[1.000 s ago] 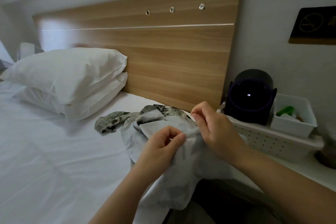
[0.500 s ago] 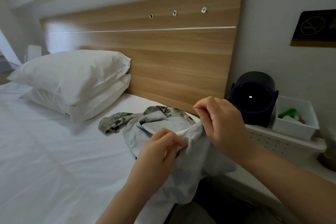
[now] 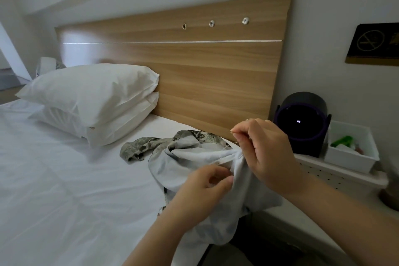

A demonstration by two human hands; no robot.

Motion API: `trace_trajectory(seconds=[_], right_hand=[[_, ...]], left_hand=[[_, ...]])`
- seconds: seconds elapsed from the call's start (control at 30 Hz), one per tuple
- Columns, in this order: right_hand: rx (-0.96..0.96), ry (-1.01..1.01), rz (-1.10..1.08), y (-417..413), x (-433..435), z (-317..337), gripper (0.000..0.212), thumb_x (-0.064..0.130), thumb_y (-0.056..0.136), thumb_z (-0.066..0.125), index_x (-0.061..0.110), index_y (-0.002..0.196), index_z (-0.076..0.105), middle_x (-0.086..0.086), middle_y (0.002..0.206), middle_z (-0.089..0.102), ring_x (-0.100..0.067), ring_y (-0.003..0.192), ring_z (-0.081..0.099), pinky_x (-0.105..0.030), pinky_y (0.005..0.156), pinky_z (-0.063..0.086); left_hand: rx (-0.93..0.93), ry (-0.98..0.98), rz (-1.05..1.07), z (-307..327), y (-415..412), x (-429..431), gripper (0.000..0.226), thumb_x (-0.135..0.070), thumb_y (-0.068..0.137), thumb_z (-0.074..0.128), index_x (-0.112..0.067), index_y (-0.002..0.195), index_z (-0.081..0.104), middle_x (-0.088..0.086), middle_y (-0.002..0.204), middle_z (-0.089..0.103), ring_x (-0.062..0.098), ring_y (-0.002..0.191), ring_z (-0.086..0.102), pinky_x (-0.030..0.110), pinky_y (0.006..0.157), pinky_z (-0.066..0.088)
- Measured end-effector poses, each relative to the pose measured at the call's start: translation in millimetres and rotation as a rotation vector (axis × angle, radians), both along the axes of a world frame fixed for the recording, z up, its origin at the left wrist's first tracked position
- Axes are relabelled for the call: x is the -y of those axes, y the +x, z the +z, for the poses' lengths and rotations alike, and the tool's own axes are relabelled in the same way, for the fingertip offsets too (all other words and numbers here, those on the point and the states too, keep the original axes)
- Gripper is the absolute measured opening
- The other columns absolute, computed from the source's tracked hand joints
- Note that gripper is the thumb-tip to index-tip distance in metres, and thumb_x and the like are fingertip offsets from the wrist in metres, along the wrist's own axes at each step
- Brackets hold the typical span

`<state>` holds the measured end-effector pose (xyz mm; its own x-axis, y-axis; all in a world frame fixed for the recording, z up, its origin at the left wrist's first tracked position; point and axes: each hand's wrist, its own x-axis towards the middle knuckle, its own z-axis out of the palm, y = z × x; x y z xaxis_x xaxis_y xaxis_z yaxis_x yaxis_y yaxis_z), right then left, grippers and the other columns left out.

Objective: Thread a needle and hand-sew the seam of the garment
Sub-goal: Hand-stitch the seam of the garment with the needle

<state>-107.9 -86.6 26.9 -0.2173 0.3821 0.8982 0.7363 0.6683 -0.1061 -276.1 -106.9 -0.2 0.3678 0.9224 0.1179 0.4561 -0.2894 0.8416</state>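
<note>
A pale grey garment (image 3: 183, 164) with a green patterned outer side lies bunched at the bed's right edge and hangs over it. My left hand (image 3: 203, 190) pinches a fold of the garment near its seam. My right hand (image 3: 265, 153) is raised just above the cloth, with thumb and forefinger pinching a thin needle (image 3: 233, 134). A light thread (image 3: 228, 147) runs from the needle down into the seam.
White bed sheet (image 3: 64, 179) spreads to the left, with two stacked white pillows (image 3: 95, 101) against the wooden headboard (image 3: 205, 71). On the right a white shelf holds a dark round device (image 3: 302, 125) and a white bin (image 3: 352, 149).
My right hand has lifted away from the cloth, drawing the thread out of the seam. My left hand keeps its pinch on the fabric. The camera view has tilted downward slightly.
</note>
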Motion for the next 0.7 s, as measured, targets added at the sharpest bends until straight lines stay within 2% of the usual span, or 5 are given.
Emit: trace_trajectory(seconds=[0.2,0.33,0.5,0.6,0.7], right_hand=[[-0.013,0.013,0.000,2,0,-3,0.021,0.016,0.094,0.047,0.004,0.088,0.064,-0.004,0.074,0.064,-0.022,0.063,0.058,-0.039,0.059,0.046],[-0.043,0.020,-0.025,5,-3,-8,0.018,0.016,0.094,0.048,0.006,0.089,0.063,-0.002,0.076,0.064,-0.021,0.065,0.057,-0.038,0.060,0.045],[-0.104,0.037,-0.088,8,-7,-11,0.019,0.017,0.095,0.049,0.007,0.088,0.063,-0.001,0.076,0.063,-0.021,0.064,0.055,-0.037,0.060,0.046],[-0.119,0.043,-0.152,8,-8,-13,0.023,0.018,0.094,0.048,0.004,0.087,0.064,-0.001,0.075,0.063,-0.019,0.065,0.055,-0.032,0.064,0.042],[-0.150,0.034,-0.191,7,-8,-14,0.024,0.018,0.094,0.048,0.002,0.087,0.064,-0.002,0.074,0.063,-0.012,0.069,0.051,-0.029,0.066,0.039]], left_hand=[[0.104,-0.154,-0.027,-16,-4,-2,0.015,-0.027,0.087,0.062,-0.027,0.072,0.059,-0.015,0.062,0.056,0.004,0.057,0.048,0.019,0.058,0.041],[0.381,0.054,0.112,-18,-8,0,0.023,-0.020,0.090,0.056,-0.035,0.072,0.054,-0.016,0.059,0.050,0.003,0.055,0.041,0.015,0.054,0.035],[0.073,0.560,0.180,-12,-29,-4,0.016,-0.029,0.083,0.063,-0.031,0.073,0.052,-0.016,0.063,0.054,0.002,0.054,0.047,0.010,0.052,0.033],[-0.073,0.587,0.204,-11,-43,-8,0.026,-0.037,0.083,0.069,-0.031,0.065,0.051,-0.014,0.060,0.055,0.004,0.054,0.050,0.012,0.049,0.034],[-0.234,0.627,0.282,-13,-59,-12,0.046,-0.066,0.079,0.055,-0.022,0.064,0.055,-0.012,0.051,0.047,0.008,0.050,0.046,0.021,0.048,0.037]])
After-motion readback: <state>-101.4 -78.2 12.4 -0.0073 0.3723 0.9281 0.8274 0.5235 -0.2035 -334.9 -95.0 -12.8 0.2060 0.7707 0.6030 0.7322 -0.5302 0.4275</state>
